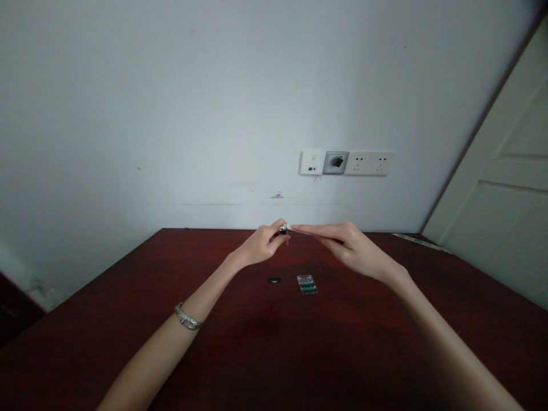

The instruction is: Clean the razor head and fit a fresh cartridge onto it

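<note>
Pale slim stick [296, 229] is held in the middle of the frame, above the dark red table [128, 319], with its long axis almost level from left to right. The left hand [262, 244] pinches its shiny end in a closed grip, and the right hand [349, 244] clamps the other end between flat fingers. Just below, on the table, lie a small black piece [274, 279] and a green box [307, 283].

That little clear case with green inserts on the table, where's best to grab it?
I'd pinch the clear case across its two long sides, straight down from above: it lies flat on the table, with the small black piece apart to its left. The left hand and right hand hold a slim pale item beyond it.
</note>
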`<state>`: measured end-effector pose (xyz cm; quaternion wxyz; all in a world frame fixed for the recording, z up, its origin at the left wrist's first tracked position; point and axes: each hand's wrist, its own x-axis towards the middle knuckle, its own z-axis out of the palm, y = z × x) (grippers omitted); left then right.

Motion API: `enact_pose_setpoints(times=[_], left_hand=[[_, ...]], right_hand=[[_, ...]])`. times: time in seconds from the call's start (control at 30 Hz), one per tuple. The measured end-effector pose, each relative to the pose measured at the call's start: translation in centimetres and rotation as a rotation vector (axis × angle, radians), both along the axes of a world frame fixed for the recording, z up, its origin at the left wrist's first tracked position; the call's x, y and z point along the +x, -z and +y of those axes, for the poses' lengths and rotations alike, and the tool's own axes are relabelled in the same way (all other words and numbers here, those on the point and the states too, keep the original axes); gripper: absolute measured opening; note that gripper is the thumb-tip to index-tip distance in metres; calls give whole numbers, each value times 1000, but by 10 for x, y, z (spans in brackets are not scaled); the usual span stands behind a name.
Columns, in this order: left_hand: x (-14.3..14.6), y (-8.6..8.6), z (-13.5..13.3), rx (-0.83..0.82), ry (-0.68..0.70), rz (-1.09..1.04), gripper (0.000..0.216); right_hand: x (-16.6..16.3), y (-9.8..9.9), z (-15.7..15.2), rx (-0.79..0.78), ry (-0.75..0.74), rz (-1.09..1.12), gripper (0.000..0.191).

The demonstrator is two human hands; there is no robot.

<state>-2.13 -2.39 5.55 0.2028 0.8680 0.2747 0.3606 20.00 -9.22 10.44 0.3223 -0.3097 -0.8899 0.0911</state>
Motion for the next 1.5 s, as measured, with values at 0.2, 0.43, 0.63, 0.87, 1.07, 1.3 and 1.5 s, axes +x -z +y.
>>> enact_pose_setpoints(times=[0.2,0.43,0.63,0.87,1.07,1.3,1.5], left_hand=[[1,-1,0,14,9,7,10],[4,0,-4,48,-10,30,11],[5,2,-5,54,-9,48,11],[4,2,-3,50,-23,43,11],[5,4,-1,36,-27,50,11],[5,7,1,33,-10,78,8],[4,8,3,37,-26,72,11]], right_hand=[[1,1,1,-36,-19,-12,44],[5,0,3,-58,-39,-9,41],[5,1,3,-60,-42,36,40],[7,5,7,-72,4,28,41],[5,6,8,-109,-56,21,40],[6,4,7,-126,-86,-33,41],[4,6,8,-84,-42,36,40]])
